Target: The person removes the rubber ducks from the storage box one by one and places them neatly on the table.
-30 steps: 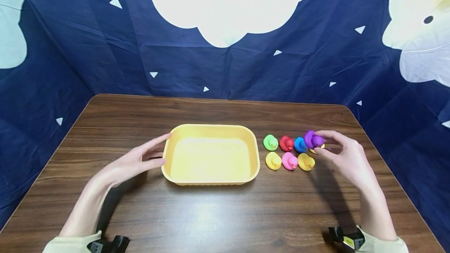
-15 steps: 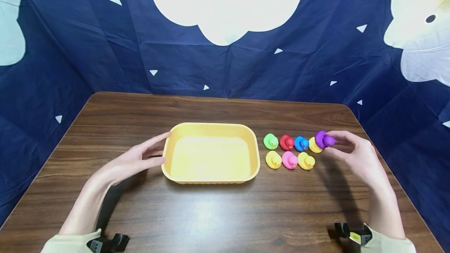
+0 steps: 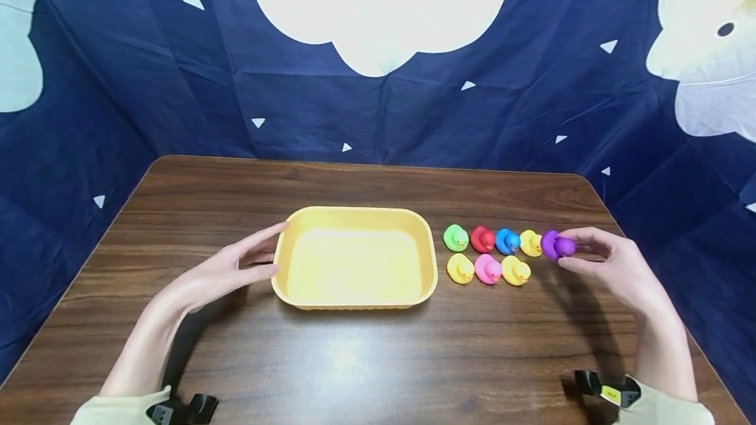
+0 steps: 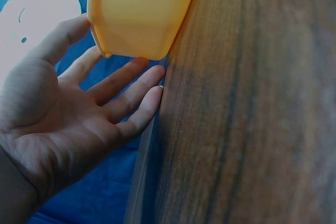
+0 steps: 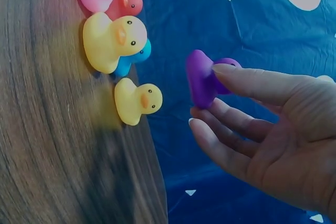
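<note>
A purple rubber duck [image 3: 557, 245] is pinched between the thumb and fingers of my right hand [image 3: 620, 267], at the right end of the back row of ducks. The right wrist view shows this duck raised off the wooden table. Closest to it is a small yellow duck [image 5: 137, 102], standing on the table. With fairly straight, spread fingers, my left hand [image 3: 230, 271] touches the left end of a yellow plastic tray [image 3: 354, 302]. In the left wrist view the thumb meets the tray's rim, and other fingertips lie by its end wall.
Left of the purple duck stand green [image 3: 455, 238], red [image 3: 482, 239] and blue [image 3: 507, 241] ducks. Yellow [image 3: 460, 268], pink [image 3: 488, 269] and darker yellow [image 3: 516, 270] ones form the nearer row. A dark blue curtain [image 3: 378, 117] hangs behind the table [image 3: 354, 372].
My right hand has carried the purple duck rightward, from above the back-row yellow duck to beyond it, and slightly nearer to me. The left hand and tray have stayed put.
</note>
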Available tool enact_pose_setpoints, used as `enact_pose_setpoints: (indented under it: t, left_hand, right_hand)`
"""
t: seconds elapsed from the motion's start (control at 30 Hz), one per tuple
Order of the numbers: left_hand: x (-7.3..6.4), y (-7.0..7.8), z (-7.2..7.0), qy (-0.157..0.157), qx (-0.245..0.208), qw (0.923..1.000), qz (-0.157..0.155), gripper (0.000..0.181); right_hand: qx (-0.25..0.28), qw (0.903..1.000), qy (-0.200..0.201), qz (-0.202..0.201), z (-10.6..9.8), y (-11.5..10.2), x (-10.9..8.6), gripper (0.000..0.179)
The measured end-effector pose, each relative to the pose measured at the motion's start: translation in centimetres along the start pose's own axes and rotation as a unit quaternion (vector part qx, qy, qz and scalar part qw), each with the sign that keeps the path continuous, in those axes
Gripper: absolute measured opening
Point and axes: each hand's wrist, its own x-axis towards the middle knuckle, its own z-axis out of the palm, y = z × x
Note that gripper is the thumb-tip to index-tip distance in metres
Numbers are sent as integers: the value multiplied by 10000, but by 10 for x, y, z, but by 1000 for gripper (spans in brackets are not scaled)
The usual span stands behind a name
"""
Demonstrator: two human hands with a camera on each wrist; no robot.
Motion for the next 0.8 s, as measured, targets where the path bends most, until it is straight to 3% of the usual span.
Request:
enact_pose_setpoints:
  t: [0.8]
  left_hand:
    - [0, 1, 1, -16, -54, 10000, -33, 72]
  right_hand:
    - [116, 9957, -894, 201, -6, 30, -1, 40]
